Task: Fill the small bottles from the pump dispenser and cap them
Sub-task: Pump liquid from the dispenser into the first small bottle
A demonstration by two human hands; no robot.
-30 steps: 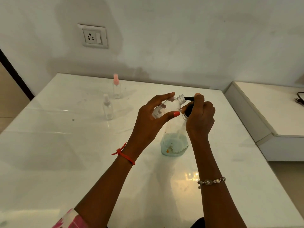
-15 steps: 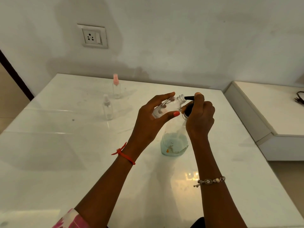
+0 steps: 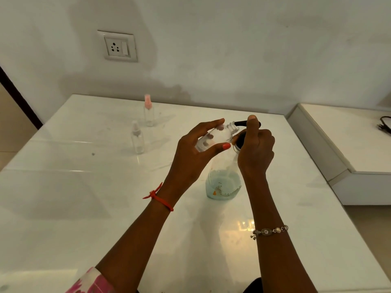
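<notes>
- My left hand grips a small clear bottle, fingers over the top and thumb under; it is uncapped, tilted, neck pointing right
- Its open mouth sits right at the black spout of the pump dispenser; whether they touch I cannot tell
- My right hand is closed around the black pump head, index finger lying on top of the spout
- The dispenser stands upright on the white surface, clear body with a low level of pale blue liquid at the bottom
- Two more small bottles stand upright well to the left and farther back: a clear-capped bottle nearer me, a pink-capped bottle behind it, near each other but apart
- Red thread on my left wrist, a beaded bracelet on my right
- Wall socket on the wall behind the surface
</notes>
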